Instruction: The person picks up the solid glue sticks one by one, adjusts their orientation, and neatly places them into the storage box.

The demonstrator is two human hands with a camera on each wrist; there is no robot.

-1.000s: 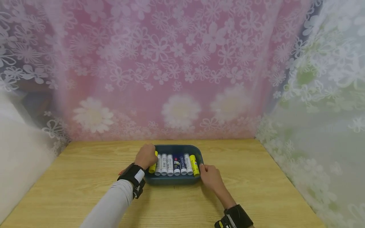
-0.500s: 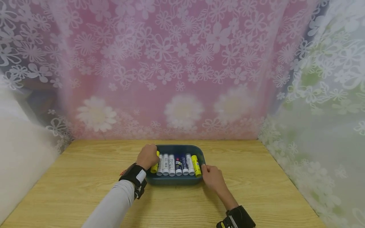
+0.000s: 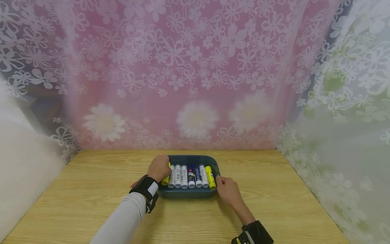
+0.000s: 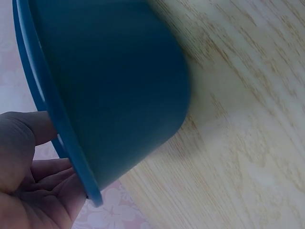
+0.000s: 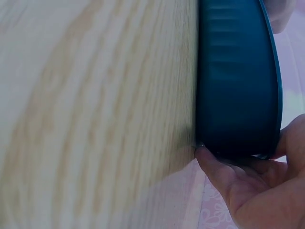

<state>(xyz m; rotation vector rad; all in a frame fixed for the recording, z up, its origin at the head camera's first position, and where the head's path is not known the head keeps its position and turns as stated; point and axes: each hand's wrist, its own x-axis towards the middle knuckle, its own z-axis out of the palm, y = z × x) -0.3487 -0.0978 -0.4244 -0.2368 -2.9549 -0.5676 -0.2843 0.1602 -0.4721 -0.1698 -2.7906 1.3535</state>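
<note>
A dark blue-green plastic tray (image 3: pixel 187 194) sits on the table, with a row of tubes that look like glue sticks lying side by side in it. A yellow tube (image 3: pixel 210 178) lies at the right end. White tubes (image 3: pixel 178 176) and navy-and-white ones (image 3: pixel 191 178) fill the middle. At the left end, another yellow tube (image 3: pixel 165 180) is partly hidden by my left hand (image 3: pixel 159 168). That hand grips the tray's left rim (image 4: pixel 66 124), with the thumb and fingers on either side. My right hand (image 3: pixel 228 190) holds the tray's right side, its thumb near the rim (image 5: pixel 280 95).
Wood-grain table (image 3: pixel 100 189) surrounds the tray. Behind it hangs a pink, flower-patterned curtain (image 3: pixel 189 67). Translucent floral sheeting (image 3: pixel 344 142) closes the right side, and a pale sheet (image 3: pixel 27 142) stands at the left.
The head view has shifted slightly, so everything sits a little further right in it. Both hands keep their hold on the tray, and the tubes stay in their row.
</note>
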